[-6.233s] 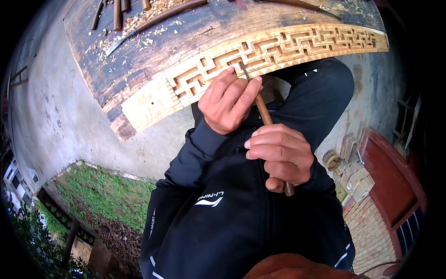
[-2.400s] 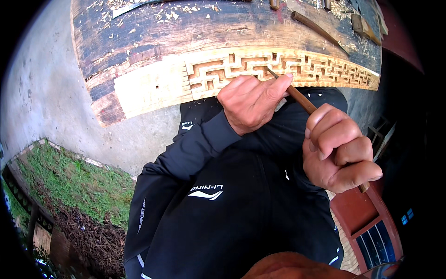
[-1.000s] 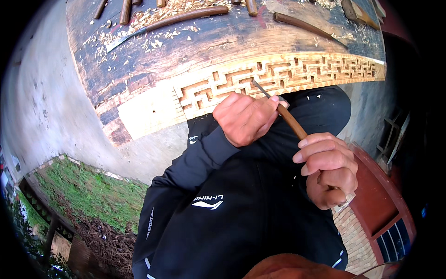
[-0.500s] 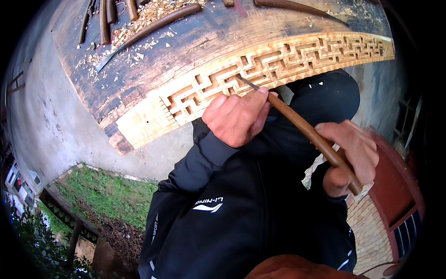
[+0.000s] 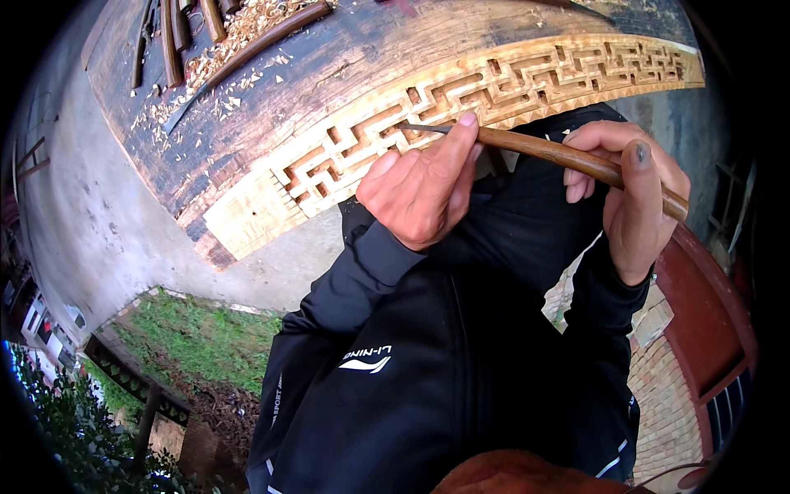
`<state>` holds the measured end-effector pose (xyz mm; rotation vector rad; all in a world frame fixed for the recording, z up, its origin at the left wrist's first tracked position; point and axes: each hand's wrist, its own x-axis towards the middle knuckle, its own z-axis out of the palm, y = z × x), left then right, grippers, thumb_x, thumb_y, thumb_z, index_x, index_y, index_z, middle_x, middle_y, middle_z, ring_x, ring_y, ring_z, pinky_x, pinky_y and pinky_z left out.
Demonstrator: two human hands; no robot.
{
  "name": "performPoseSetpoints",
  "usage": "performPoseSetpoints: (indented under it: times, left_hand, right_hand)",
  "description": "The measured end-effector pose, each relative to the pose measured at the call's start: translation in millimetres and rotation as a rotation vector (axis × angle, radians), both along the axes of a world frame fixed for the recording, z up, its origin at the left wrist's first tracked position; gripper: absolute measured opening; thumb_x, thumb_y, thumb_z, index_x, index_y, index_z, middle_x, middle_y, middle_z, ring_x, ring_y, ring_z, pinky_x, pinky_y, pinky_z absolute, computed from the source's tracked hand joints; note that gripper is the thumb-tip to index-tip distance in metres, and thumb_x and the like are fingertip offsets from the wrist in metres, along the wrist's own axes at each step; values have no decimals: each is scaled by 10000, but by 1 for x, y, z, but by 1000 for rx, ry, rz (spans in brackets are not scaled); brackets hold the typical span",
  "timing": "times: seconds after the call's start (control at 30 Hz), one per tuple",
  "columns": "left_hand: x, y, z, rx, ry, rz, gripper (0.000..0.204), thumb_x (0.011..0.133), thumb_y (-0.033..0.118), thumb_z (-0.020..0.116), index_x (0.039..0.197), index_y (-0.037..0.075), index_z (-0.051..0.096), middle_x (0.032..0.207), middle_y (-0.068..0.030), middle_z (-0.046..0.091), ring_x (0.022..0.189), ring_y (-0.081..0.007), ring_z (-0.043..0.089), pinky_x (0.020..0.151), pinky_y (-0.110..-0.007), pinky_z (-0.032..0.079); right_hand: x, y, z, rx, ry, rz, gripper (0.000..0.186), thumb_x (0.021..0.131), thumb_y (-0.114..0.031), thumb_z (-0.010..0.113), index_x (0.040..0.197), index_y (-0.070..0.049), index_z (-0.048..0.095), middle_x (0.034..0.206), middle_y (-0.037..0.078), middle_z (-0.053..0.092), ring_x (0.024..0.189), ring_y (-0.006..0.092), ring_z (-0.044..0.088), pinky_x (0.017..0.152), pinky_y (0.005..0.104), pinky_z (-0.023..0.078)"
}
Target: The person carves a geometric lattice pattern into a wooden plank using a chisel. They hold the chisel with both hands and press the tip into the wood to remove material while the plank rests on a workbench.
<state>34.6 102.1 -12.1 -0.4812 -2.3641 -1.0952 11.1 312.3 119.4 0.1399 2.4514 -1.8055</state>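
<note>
A long, pale carved wooden board (image 5: 247, 214) with a geometric fretwork of recesses lies along the near edge of a weathered bench. A chisel (image 5: 546, 150) with a brown handle slants low across it, its narrow dark tip in a recess left of centre. My left hand (image 5: 418, 188) is closed near the blade, thumb or finger pressed on the tool and knuckles beside the board's front edge. Out to the right, my right hand (image 5: 638, 189) holds the handle's end, fingers curled beneath it and thumb alongside.
The scarred bench (image 5: 346, 62) carries several wooden-handled tools (image 5: 171, 45), a long chisel (image 5: 267, 45) and heaped shavings (image 5: 251, 23) at its back. My dark-clothed legs are under the board. Concrete paving (image 5: 132, 247), grass (image 5: 197, 329), brick (image 5: 662, 387) and a red panel (image 5: 699, 321) lie beyond.
My right hand has risen and turned, swinging the chisel from a steep diagonal to a flatter slant. The tip has shifted slightly left in the view, and the board appears more tilted.
</note>
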Motion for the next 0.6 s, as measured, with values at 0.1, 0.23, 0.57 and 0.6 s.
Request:
performPoseSetpoints:
  times: [0.1, 0.23, 0.57, 0.6]
  left_hand:
    - [0, 1, 1, -14, -9, 17, 528, 846, 5, 908, 1357, 12, 774, 896, -47, 813, 582, -119, 596, 545, -287, 378]
    - [-2, 7, 4, 7, -31, 55, 482, 857, -4, 906, 1325, 39, 803, 788, -62, 761, 540, -161, 579, 547, -299, 421]
    - [-4, 7, 3, -2, -30, 67, 473, 865, 25, 906, 1323, 25, 788, 897, -44, 812, 585, -128, 624, 543, -289, 410]
    - [-4, 7, 3, -4, -32, 68, 474, 864, 24, 906, 1323, 26, 789, 886, -44, 808, 588, -130, 630, 544, -289, 414]
  right_hand:
    - [-2, 3, -5, -24, -60, -25, 487, 1153, -324, 560, 1048, 87, 798, 816, 121, 753, 680, 130, 684, 634, 242, 501]
    - [-7, 7, -9, -50, -115, -11, 489, 1161, -318, 547, 1057, 94, 789, 812, 122, 751, 676, 128, 684, 631, 244, 502]
    - [-17, 19, -25, -134, -161, 29, 477, 1174, -294, 533, 1083, 106, 777, 819, 134, 753, 669, 143, 696, 636, 260, 543]
    - [-18, 21, -27, -142, -170, 28, 476, 1173, -294, 535, 1085, 105, 778, 820, 135, 753, 667, 144, 696, 638, 260, 548]
